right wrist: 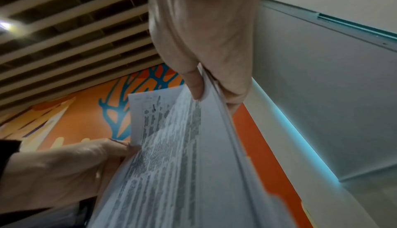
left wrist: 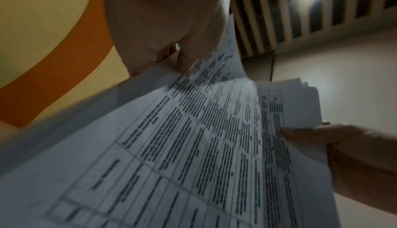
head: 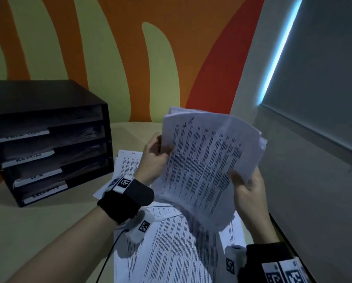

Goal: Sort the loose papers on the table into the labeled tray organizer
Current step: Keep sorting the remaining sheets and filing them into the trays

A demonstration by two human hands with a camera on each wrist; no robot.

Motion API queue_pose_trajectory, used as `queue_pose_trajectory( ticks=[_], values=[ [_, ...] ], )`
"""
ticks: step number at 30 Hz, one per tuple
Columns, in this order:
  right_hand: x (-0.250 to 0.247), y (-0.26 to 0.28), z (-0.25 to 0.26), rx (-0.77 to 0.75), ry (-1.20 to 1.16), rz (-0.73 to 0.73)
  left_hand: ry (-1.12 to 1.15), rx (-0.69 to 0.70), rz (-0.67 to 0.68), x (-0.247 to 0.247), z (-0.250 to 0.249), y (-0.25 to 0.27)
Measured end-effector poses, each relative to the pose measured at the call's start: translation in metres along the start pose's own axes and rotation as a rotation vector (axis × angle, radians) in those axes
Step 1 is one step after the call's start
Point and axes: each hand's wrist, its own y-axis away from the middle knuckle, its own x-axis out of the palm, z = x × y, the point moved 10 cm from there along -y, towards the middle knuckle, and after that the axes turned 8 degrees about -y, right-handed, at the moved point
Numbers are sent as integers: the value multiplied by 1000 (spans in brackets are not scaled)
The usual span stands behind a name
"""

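A stack of printed papers (head: 207, 164) is held up above the table, tilted toward me. My left hand (head: 156, 154) pinches the left edge of the top sheet near its upper corner. My right hand (head: 246, 186) grips the stack's lower right edge, thumb on the front. In the left wrist view the top sheet (left wrist: 193, 147) curls away from the stack under my left hand (left wrist: 171, 48). The right wrist view shows my right hand (right wrist: 206, 72) pinching the stack's (right wrist: 182, 163) edge. The black tray organizer (head: 48, 144) with white labels stands at the left.
More printed sheets (head: 167, 252) lie spread on the beige table (head: 38, 231) below my hands, and one sheet (head: 128, 162) lies beside the organizer. A grey wall panel (head: 314, 160) runs close along the right. A black cable (head: 109, 254) trails from my left wrist.
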Motion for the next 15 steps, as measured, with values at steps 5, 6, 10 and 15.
queue_pose_trajectory(
  ticks=[5,6,10,15],
  values=[
    [5,3,-7,29,11,44,125,-31,103,2,0,2],
    [4,3,-10,57,3,42,112,-28,110,1,2,3],
    [-22,0,25,-83,189,-137,74,71,124,-2,-14,5],
    [8,-2,101,-378,615,-108,-291,472,73,-9,-81,5]
  ],
)
